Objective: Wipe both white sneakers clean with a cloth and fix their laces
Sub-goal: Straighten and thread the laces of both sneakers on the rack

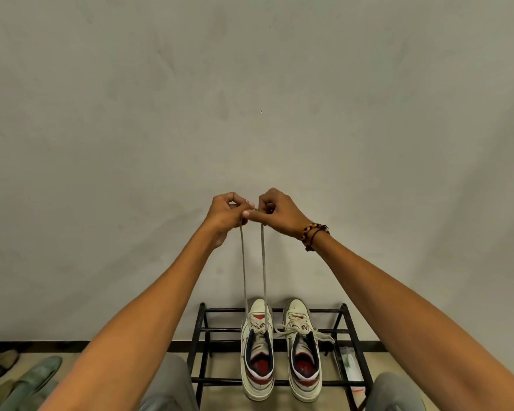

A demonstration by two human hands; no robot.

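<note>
I've got both lace ends [262, 262] pulled up taut, left hand [224, 216] and right hand [281, 213] each pinching one, fingers curled tight. Laces run down to the left sneaker [257, 348] on the black rack [350, 330], right sneaker [301, 348] just beside it w/ laces loose. Risk: too much pull lifts the shoe off the bars, or a pinch slips & the lace drops slack.

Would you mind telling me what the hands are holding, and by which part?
Both hands, left and right, pinch the two laces of the left sneaker at their free ends, pulled up taut.
</note>
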